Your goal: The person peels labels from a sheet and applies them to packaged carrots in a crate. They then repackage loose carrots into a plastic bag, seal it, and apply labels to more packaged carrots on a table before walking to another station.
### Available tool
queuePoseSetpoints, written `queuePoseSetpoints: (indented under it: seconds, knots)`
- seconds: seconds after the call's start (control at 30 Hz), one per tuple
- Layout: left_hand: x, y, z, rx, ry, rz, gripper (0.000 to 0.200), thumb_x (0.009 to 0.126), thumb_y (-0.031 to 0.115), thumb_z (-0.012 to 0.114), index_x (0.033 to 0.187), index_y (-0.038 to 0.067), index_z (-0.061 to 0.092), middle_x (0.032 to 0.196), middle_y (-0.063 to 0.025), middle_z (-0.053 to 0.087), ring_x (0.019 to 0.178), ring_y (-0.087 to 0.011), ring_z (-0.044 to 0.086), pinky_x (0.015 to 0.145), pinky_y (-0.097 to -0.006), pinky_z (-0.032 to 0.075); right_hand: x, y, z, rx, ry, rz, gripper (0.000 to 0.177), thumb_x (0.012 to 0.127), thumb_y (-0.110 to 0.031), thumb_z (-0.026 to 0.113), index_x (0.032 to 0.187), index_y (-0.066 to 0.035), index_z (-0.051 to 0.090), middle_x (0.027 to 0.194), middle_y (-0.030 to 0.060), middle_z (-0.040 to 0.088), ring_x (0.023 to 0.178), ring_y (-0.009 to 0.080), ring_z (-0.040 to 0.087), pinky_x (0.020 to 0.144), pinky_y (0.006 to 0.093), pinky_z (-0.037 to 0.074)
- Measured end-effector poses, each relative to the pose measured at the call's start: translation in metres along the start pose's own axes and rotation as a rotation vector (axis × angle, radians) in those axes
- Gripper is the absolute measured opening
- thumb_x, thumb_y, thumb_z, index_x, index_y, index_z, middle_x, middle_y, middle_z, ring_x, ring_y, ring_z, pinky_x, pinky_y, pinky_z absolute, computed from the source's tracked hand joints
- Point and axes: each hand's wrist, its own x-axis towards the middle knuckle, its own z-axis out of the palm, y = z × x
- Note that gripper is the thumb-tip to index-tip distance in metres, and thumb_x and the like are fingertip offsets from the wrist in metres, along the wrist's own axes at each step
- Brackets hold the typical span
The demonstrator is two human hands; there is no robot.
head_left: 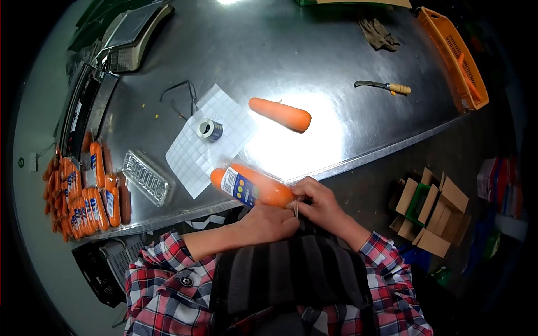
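A clear plastic bag of carrots (273,191) with a blue, white and yellow label is held at the table's near edge, close to my body. My left hand (268,223) is closed around its lower side, fingers curled near the end. At the bag's right end, my right hand (318,203) pinches the gathered plastic. Beyond the bag, a single loose carrot (280,114) lies on the metal table. A roll of labels or tape (209,129) stands on a sheet of white label paper (188,150), left of that carrot.
Packed carrots (92,207) are piled at the table's left end beside a clear plastic tray (147,178). A scale (131,36) stands at the far left. A curved knife (384,86), a glove (379,35) and an orange crate (451,59) are rightward. Open cartons (443,215) lie below.
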Motion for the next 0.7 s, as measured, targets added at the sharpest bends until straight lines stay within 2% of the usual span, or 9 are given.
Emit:
queuePoseSetpoints:
  seconds: [0.13,0.23,0.33,0.37,0.43,0.53,0.6,0.67,0.7]
  knots:
    - [0.004,-0.011,-0.024,0.04,-0.001,-0.246,0.027,0.071,0.029,0.065,0.081,0.004,0.058,0.075,-0.0077,0.057,0.069,-0.0256,0.058,0.063,-0.0401,0.047,0.001,0.016,0.006,0.121,0.168,-0.047,0.013,0.08,-0.005,0.065,0.091,0.0,0.059,0.087,0.0071,0.058,0.078,0.0154,0.057,0.07,0.0251,0.047]
    - [0.023,-0.078,-0.053,0.16,0.139,-0.288,0.047,0.072,0.038,0.07,0.107,0.009,0.058,0.095,-0.0113,0.062,0.087,-0.0261,0.06,0.076,-0.0349,0.048,0.006,0.025,0.004,0.235,0.198,-0.006,0.009,0.085,-0.007,0.061,0.089,0.0,0.06,0.09,0.0066,0.06,0.083,0.0141,0.058,0.074,0.0254,0.047]
    - [0.034,-0.092,-0.059,-0.431,-0.504,-0.682,0.064,0.071,0.045,0.071,0.12,0.009,0.054,0.106,-0.0127,0.062,0.098,-0.0257,0.058,0.089,-0.0349,0.043,0.019,0.02,-0.005,0.247,0.21,-0.001,0.013,0.089,-0.011,0.055,0.092,0.0,0.06,0.088,0.0061,0.062,0.084,0.0123,0.06,0.074,0.0248,0.049]
    - [0.038,-0.092,-0.064,-0.493,-0.556,-0.645,0.068,0.07,0.046,0.071,0.124,0.009,0.052,0.11,-0.0115,0.061,0.101,-0.0237,0.058,0.09,-0.0341,0.043,0.025,0.015,-0.012,0.286,0.229,0.057,0.013,0.09,-0.011,0.055,0.093,0.0,0.06,0.088,0.0068,0.063,0.081,0.0121,0.06,0.072,0.0245,0.049]
    - [0.038,-0.096,-0.067,-0.503,-0.466,-0.539,0.066,0.073,0.043,0.069,0.124,0.005,0.051,0.108,-0.0111,0.061,0.098,-0.0219,0.059,0.089,-0.0319,0.045,0.033,0.005,-0.025,0.376,0.273,0.192,0.014,0.09,-0.011,0.054,0.095,0.0,0.059,0.088,0.0082,0.064,0.076,0.0116,0.061,0.067,0.0241,0.051]
    - [0.042,-0.098,-0.071,-0.785,-0.341,-0.653,0.06,0.079,0.038,0.065,0.124,0.002,0.05,0.108,-0.01,0.061,0.095,-0.0173,0.06,0.085,-0.0274,0.047,0.055,-0.028,-0.047,0.578,0.295,0.231,0.017,0.092,-0.013,0.051,0.096,0.002,0.057,0.085,0.0096,0.064,0.067,0.0121,0.06,0.062,0.0219,0.051]
    - [0.038,-0.091,-0.077,-0.973,-0.036,-0.759,0.056,0.081,0.034,0.062,0.123,0.0,0.05,0.108,-0.009,0.061,0.093,-0.0145,0.06,0.082,-0.0249,0.048,0.065,-0.055,-0.058,0.789,0.343,0.266,0.022,0.094,-0.015,0.047,0.104,0.004,0.054,0.086,0.0115,0.064,0.062,0.0145,0.06,0.06,0.021,0.052]
    - [0.039,-0.075,-0.088,-1.064,0.246,-0.864,0.041,0.084,0.028,0.058,0.113,0.001,0.056,0.101,-0.007,0.062,0.088,-0.0114,0.059,0.078,-0.0235,0.048,0.071,-0.06,-0.068,0.652,0.401,0.1,0.028,0.095,-0.019,0.042,0.107,0.004,0.052,0.091,0.013,0.062,0.076,0.0164,0.061,0.071,0.0254,0.052]
    - [0.037,-0.074,-0.09,-0.982,0.258,-0.861,0.037,0.084,0.028,0.058,0.109,0.001,0.057,0.099,-0.006,0.062,0.086,-0.0106,0.059,0.076,-0.023,0.048,0.076,-0.062,-0.072,0.516,0.411,0.04,0.03,0.095,-0.021,0.043,0.106,0.005,0.053,0.093,0.0131,0.061,0.083,0.0175,0.061,0.077,0.0271,0.051]
